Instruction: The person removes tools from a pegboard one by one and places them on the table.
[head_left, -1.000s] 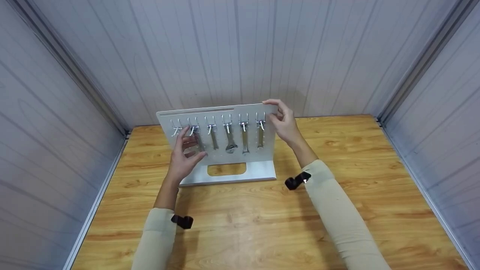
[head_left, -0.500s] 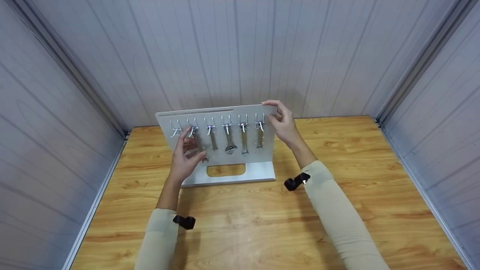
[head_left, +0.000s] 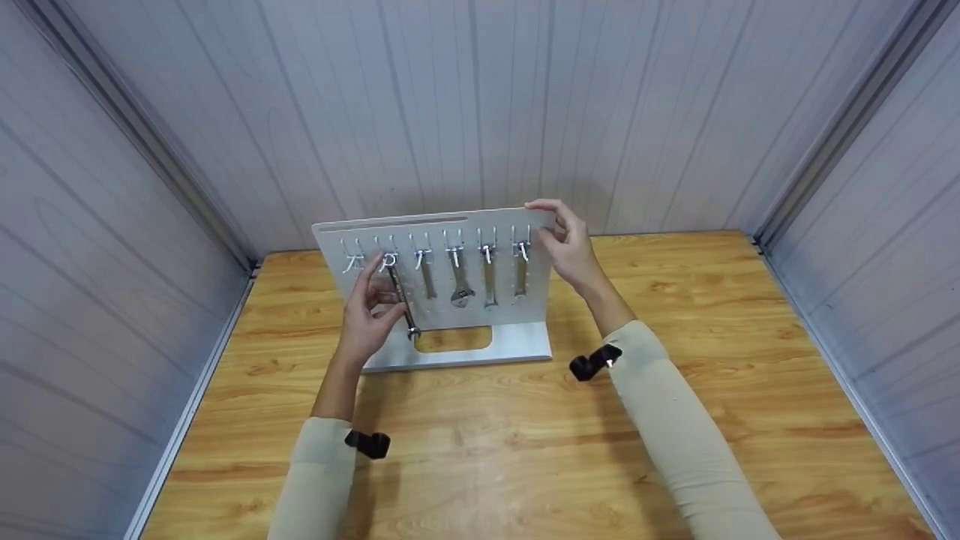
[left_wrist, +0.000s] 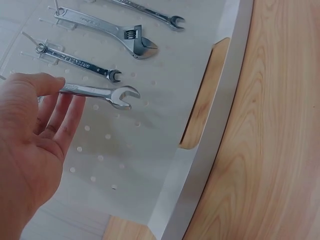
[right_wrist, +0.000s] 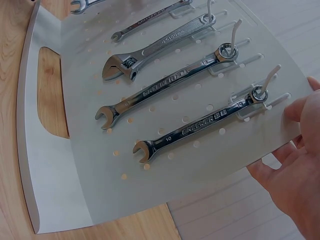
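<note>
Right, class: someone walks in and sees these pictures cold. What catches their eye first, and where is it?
First, the pale pegboard stand upright at the back of the wooden table, with a row of wrenches hanging on its hooks. Next, the left hand pinching one wrench near the board's left end, tilted out of line with the others. The right hand grips the board's top right corner.

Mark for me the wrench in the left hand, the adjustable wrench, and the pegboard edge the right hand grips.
wrench (left_wrist: 107, 93), left wrist view, on the shank just behind its open jaw.
adjustable wrench (right_wrist: 150, 52), right wrist view, middle of the handle.
pegboard (head_left: 541, 217), head view, top right corner by the right hand's fingers.
</note>
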